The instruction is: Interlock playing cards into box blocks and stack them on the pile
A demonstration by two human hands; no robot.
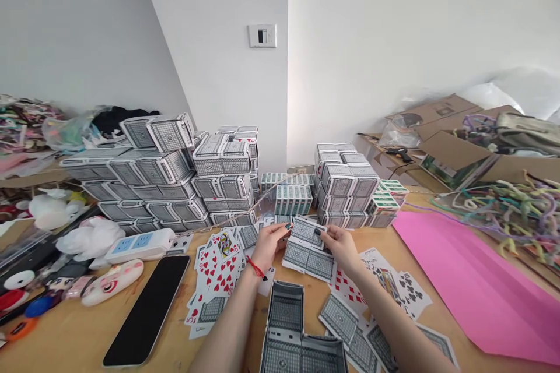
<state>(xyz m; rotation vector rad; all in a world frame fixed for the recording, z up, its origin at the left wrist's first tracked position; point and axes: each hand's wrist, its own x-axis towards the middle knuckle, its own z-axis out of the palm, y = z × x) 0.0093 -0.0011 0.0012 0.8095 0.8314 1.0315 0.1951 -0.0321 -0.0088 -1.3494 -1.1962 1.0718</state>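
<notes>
Between my two hands is a flat panel of playing cards [308,257], backs facing up, with a grey-black pattern. My left hand [272,245] pinches its upper left edge, thumb on top. My right hand [339,246] grips its upper right side. Just below, near me, stands an open L-shaped box built from cards [284,309], partly cut off by the frame's lower edge. Loose heart cards [217,268] lie face up left of my left wrist. More loose cards [339,319] lie under and beside my right forearm, some face down.
Stacked card-built blocks [161,169] rise at the back left, with another stack [345,183] at the back right. Packaged decks [293,199] sit between them. A black phone [147,310] lies left, pink paper [476,285] right. Pipe cleaners [503,215] and a cardboard box [459,148] are farther right.
</notes>
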